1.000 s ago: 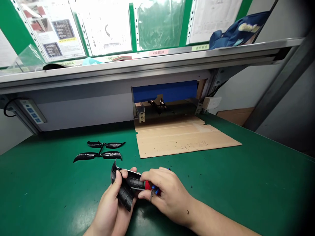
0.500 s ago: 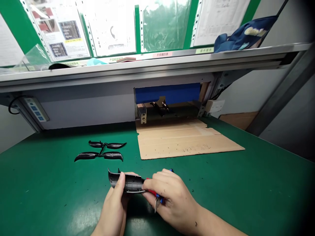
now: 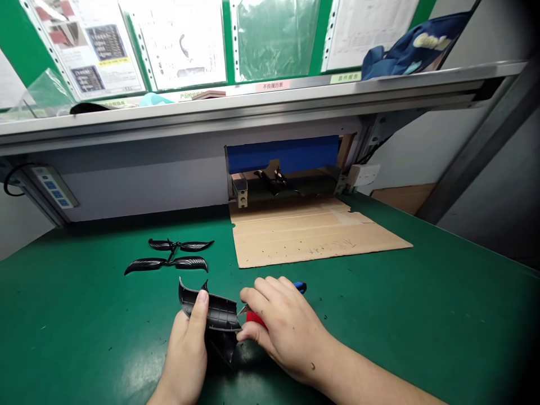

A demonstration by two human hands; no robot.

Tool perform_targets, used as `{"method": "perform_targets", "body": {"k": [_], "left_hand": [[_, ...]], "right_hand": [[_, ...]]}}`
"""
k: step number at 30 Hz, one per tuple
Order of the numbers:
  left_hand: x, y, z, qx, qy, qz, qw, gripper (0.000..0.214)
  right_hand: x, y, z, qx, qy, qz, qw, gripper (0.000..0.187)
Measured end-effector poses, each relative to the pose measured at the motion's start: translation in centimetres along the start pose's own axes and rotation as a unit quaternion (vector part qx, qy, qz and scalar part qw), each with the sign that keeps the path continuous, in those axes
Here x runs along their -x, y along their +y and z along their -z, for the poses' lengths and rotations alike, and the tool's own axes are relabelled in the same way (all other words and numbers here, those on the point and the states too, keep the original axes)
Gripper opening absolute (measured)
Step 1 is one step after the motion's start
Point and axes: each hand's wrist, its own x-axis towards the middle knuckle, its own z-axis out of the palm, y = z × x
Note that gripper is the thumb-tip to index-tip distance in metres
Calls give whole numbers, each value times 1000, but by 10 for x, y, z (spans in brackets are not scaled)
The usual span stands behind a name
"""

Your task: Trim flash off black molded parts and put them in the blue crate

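Note:
My left hand (image 3: 189, 343) grips a curved black plastic part (image 3: 221, 310), thumb pressed on its ribbed inner face. Under it, another dark piece (image 3: 223, 346) hangs toward the table; whether the two are joined I cannot tell. My right hand (image 3: 287, 326) is closed round a hand tool with a red and blue handle (image 3: 255, 319). The tool's thin metal tip is at the part's right end, and the blue handle end sticks out behind my knuckles. My fingers hide most of the tool, so its exact kind does not show.
Black leaf-shaped plastic parts (image 3: 172, 254) on a connecting frame lie at left on the green table (image 3: 84, 315). A cardboard sheet (image 3: 295, 242) lies before an opening with a blue flap (image 3: 282, 154) and black parts inside. Dark scraps dot the table. Above runs a metal-edged shelf (image 3: 253, 109).
The black part has tilted, revealing the dark piece below it. My right hand has turned the tool, whose metal tip pointed downward before and now meets the part's right end. The view has shifted slightly.

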Motion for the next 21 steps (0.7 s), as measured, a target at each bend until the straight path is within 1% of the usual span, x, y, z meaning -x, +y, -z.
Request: {"method": "perform_targets", "body": {"k": [2, 5, 7, 12, 17, 19, 21], "left_hand": [[0, 0, 0, 9, -9, -2, 1000, 59], [0, -1, 1, 15, -12, 20, 1000, 61], [0, -2, 2, 14, -21, 20, 999, 62], [4, 1, 1, 7, -38, -43, 998, 57], [7, 3, 1, -16, -46, -82, 995, 52], [6, 3, 2, -20, -47, -97, 994, 51], [6, 2, 2, -23, -55, -105, 993, 50]], "right_hand": [[-1, -1, -1, 10, 1, -4, 1000, 53], [-1, -3, -2, 34, 1, -9, 999, 51], [-1, -4, -4, 52, -3, -9, 999, 49], [0, -3, -6, 80, -8, 14, 997, 45], [0, -1, -7, 109, -17, 37, 993, 41], [0, 1, -7, 98, -36, 44, 994, 41], [-1, 5, -6, 40, -66, 57, 995, 49]]}}
